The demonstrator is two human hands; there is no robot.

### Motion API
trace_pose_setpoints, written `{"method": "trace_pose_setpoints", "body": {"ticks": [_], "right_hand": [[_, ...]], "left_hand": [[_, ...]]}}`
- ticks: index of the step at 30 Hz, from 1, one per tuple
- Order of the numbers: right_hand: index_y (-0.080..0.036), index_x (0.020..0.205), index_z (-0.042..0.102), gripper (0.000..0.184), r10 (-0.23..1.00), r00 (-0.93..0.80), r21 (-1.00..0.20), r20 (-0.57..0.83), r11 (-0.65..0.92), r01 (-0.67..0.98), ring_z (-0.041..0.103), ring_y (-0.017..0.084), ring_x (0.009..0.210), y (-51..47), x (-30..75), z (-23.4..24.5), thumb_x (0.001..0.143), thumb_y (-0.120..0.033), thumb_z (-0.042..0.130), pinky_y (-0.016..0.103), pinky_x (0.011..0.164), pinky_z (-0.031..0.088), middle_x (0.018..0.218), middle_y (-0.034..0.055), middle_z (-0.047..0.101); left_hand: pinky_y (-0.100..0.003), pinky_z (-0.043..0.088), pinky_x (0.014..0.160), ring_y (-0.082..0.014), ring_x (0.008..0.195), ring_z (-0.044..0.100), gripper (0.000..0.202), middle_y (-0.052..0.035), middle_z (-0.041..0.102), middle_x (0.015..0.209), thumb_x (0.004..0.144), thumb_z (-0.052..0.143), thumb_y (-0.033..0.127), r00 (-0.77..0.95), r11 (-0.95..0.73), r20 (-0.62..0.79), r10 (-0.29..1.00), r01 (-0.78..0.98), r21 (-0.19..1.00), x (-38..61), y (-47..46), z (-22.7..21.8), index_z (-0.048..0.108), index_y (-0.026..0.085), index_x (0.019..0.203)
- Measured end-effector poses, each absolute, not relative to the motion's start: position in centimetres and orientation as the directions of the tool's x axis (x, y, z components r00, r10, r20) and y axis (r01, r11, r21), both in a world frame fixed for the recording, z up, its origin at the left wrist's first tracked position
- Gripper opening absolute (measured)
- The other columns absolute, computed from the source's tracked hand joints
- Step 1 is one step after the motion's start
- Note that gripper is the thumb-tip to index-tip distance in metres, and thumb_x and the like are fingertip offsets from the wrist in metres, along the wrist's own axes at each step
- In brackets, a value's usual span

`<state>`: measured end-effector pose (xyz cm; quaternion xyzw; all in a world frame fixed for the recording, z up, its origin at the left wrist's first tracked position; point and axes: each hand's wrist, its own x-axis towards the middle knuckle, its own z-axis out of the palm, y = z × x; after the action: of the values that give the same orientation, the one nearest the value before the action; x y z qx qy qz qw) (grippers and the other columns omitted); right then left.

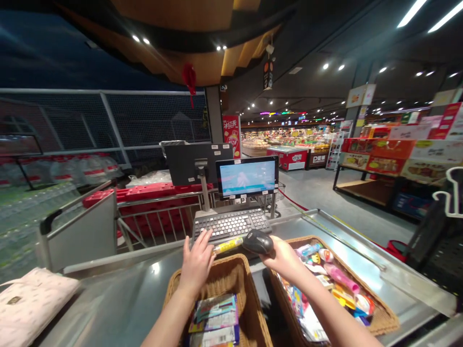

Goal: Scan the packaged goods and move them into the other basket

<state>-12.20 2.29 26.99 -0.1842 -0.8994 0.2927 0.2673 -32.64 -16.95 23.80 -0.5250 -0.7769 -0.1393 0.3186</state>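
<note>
My left hand (197,262) is in front of the keyboard (231,224), pinching one end of a yellow tube-shaped package (228,246) at its thumb side, other fingers spread. My right hand (280,258) grips a black handheld barcode scanner (258,242), whose head is turned left, close to the tube's other end. Below my left hand, a wicker basket (249,289) holds several flat printed packets (217,318). Under my right forearm, a second wicker basket (388,322) is filled with colourful small packages and a pink tube (342,277).
A monitor (248,177) with a lit screen stands behind the keyboard, beside another display seen from behind (188,164). On the metal counter (119,299), a pale pink bag (34,301) lies at the left. A cart rail (159,202) and stacked boxes (387,164) are beyond.
</note>
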Motion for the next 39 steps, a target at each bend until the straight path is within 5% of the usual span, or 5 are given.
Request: {"method": "trace_pose_setpoints", "body": {"ticks": [14, 27, 39], "right_hand": [[-0.017, 0.087, 0.063, 0.021, 0.481, -0.822, -0.621, 0.303, 0.755, 0.213, 0.062, 0.022, 0.089, -1.0, -14.2, 24.9, 0.067, -0.016, 0.059, 0.029, 0.078, 0.044, 0.091, 0.0056, 0.068], [-0.017, 0.080, 0.060, 0.016, 0.498, -0.845, -0.625, 0.194, 0.727, 0.285, 0.061, 0.020, 0.080, -3.8, -15.2, 23.4, 0.065, -0.014, 0.057, 0.026, 0.069, 0.042, 0.085, 0.0051, 0.066], [-0.017, 0.082, 0.060, 0.019, 0.521, -0.838, -0.665, 0.163, 0.685, 0.297, 0.062, 0.020, 0.082, -4.7, -15.5, 22.8, 0.064, -0.012, 0.057, 0.027, 0.072, 0.043, 0.086, 0.0050, 0.066]], "left_hand": [[-0.064, 0.015, 0.113, -0.0287, 0.133, 0.044, 0.014, -0.0085, 0.047, 0.145, 0.084, 0.055, 0.013, -0.295, 0.417, 0.561, 0.773, 0.904, -0.099, -32.8, -22.4, 19.9, 0.063, 0.022, 0.092], [-0.065, 0.017, 0.114, -0.0274, 0.136, 0.040, 0.017, -0.0090, 0.048, 0.145, 0.081, 0.051, 0.012, -0.284, 0.287, 0.280, 0.917, 0.957, 0.034, -31.4, -24.2, 14.6, 0.064, 0.020, 0.087], [-0.058, 0.007, 0.119, -0.0251, 0.126, 0.052, 0.030, -0.0090, 0.060, 0.132, 0.083, 0.046, 0.014, -0.308, 0.308, -0.028, 0.951, 0.934, 0.179, -30.3, -23.7, 11.8, 0.070, 0.021, 0.100]]}}
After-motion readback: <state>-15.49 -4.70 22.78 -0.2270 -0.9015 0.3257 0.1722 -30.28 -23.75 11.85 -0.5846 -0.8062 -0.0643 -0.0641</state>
